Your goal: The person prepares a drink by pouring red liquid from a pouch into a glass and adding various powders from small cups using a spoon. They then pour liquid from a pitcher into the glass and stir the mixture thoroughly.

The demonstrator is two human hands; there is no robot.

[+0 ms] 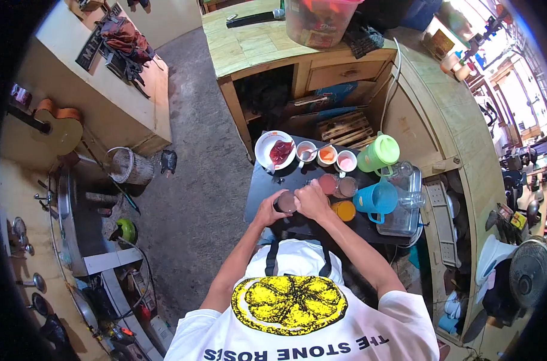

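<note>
My left hand (274, 208) is wrapped round a glass of brownish-purple drink (287, 203) at the front of the dark table (258, 195). My right hand (312, 201) is closed just right of that glass, its fingers near the rim; what it holds, if anything, is hidden. Behind it stand a glass of pinkish-red drink (327, 184) and another brownish drink glass (347, 187). A glass of orange drink (344, 210) is by my right wrist. Along the far edge are a white bowl (262, 146) with a red packet (280, 152) and three white cups (346, 162), one with a spoon.
Right of the glasses stand a green lidded pitcher (378, 154), a blue pitcher (375, 200) and a tray (399, 227) with clear glasses (410, 199). A wooden counter (448, 114) borders the table behind and right. Grey floor (192, 162) lies to the left.
</note>
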